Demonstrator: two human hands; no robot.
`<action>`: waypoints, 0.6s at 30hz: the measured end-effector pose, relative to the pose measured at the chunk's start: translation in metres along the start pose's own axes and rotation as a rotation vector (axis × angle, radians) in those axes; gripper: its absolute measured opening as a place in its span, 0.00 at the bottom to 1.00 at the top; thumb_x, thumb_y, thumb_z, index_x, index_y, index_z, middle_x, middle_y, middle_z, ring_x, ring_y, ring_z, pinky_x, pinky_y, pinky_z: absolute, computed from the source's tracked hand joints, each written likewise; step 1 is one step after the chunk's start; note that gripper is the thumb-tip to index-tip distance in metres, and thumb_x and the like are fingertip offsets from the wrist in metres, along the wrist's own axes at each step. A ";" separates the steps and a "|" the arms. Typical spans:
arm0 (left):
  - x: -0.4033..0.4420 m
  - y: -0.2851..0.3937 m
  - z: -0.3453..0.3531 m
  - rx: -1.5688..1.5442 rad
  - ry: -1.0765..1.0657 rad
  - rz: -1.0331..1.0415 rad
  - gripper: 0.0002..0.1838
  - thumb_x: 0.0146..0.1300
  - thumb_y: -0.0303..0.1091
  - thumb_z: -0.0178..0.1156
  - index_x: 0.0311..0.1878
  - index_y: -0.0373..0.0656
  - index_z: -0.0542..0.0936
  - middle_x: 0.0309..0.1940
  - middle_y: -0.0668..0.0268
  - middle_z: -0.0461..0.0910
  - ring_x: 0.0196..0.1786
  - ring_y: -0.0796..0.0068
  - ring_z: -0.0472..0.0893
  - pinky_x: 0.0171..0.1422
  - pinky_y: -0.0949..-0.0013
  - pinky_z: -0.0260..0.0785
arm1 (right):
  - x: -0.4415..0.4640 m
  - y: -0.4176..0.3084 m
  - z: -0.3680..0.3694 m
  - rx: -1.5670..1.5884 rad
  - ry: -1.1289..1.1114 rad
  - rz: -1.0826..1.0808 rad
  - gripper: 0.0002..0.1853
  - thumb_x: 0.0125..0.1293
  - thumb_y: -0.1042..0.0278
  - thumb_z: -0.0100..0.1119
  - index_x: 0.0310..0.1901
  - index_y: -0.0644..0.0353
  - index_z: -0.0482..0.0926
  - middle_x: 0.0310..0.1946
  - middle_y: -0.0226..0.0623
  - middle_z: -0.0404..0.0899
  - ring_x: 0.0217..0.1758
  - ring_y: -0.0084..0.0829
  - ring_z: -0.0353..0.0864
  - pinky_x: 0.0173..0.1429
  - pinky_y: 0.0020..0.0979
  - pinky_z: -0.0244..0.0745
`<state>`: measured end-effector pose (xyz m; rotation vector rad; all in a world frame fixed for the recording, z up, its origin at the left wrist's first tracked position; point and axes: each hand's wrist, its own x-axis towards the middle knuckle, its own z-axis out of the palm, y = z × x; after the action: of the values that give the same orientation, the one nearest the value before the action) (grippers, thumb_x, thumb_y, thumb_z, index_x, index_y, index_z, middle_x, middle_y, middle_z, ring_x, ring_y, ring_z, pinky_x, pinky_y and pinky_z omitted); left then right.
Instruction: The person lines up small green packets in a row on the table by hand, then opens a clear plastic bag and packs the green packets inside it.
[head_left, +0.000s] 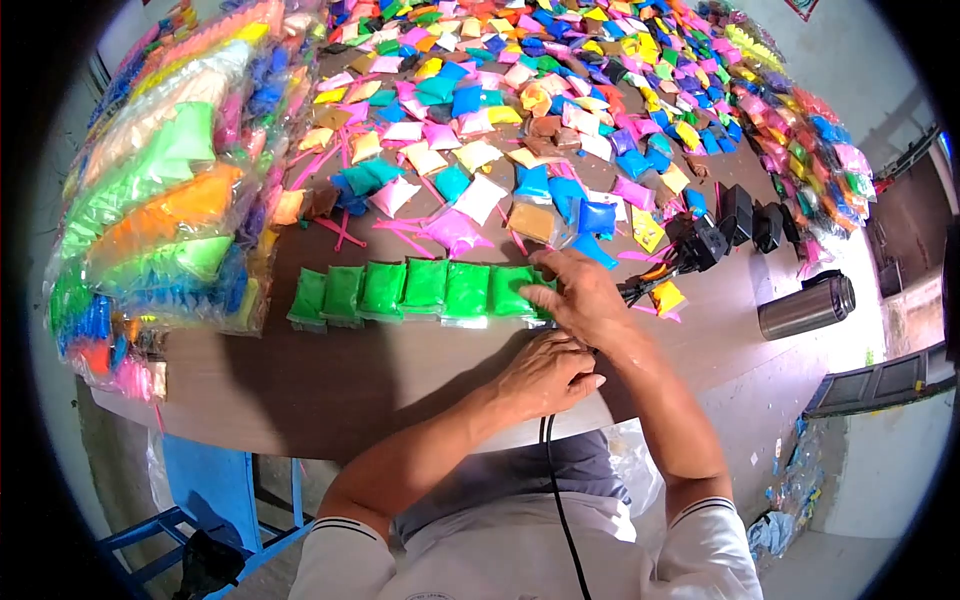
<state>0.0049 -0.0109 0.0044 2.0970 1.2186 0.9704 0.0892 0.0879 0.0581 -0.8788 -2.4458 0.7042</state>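
A row of several bright green sachets [426,286] in clear wrappers lies side by side along the near part of the table. My right hand [583,300] is at the right end of this row, thumb and fingers bent around the last green sachet [512,288], which it partly covers. My left hand [550,374] rests just nearer to me, its fingers curled in under my right wrist. Whatever those fingers may hold is hidden. A black cable [548,450] runs down from beside my left hand over the table edge.
Loose coloured sachets [480,155] and pink plastic sticks [343,235] cover the far table [300,375]. Bagged sachet strips [160,200] are piled at left, more [800,140] at right. Black adapters [700,240] and a steel flask [808,305] stand right. A blue chair [210,490] is below left.
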 end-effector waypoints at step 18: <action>-0.003 -0.002 0.002 -0.031 0.038 -0.025 0.13 0.59 0.39 0.64 0.29 0.37 0.80 0.28 0.52 0.79 0.34 0.51 0.79 0.40 0.51 0.68 | 0.011 -0.006 0.004 -0.066 -0.260 0.059 0.22 0.57 0.72 0.62 0.55 0.67 0.76 0.33 0.55 0.80 0.37 0.47 0.82 0.44 0.41 0.75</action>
<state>0.0049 -0.0124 0.0008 2.0434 1.2380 1.0161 0.0766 0.0898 0.0606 -0.9400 -2.6946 0.8070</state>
